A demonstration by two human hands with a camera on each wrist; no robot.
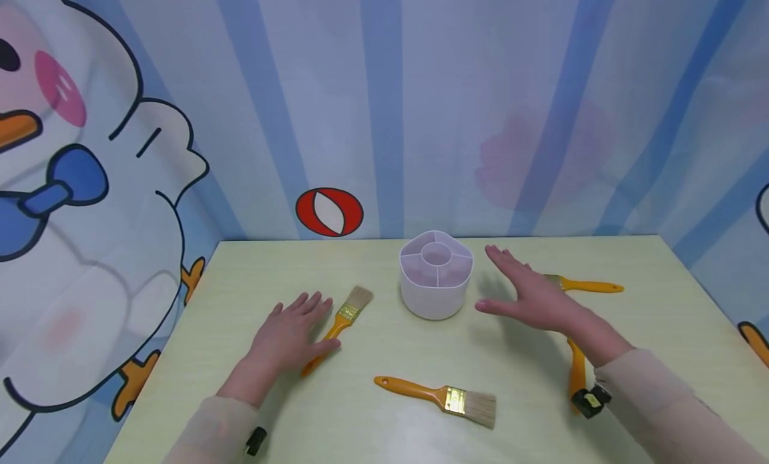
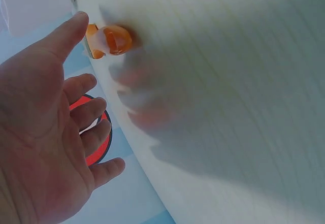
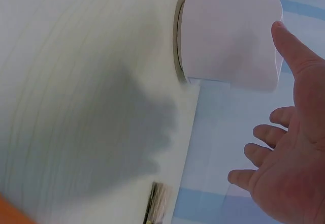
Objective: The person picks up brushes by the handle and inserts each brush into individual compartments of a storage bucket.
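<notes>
Well, L hand [image 1: 290, 334] has its fingers spread, nothing in it, above the table [image 1: 264, 267] and nr the left brush [image 1: 348, 312]. R hand [image 1: 537, 297] is spread wide too, holding nothing, just beside the pale cup [image 1: 434, 301]. That cup stands upright nr the table's back edge, w/ slots [image 1: 418, 270] on top. The front brush [image 1: 443, 396] lies btwn the hands; the back brush [image 1: 591, 286] and side brush [image 1: 577, 368] lie to the right.

Pale beige sleeves [image 1: 651, 398], small black wrist devices [image 1: 591, 401], bare hands [image 1: 290, 337]
</notes>
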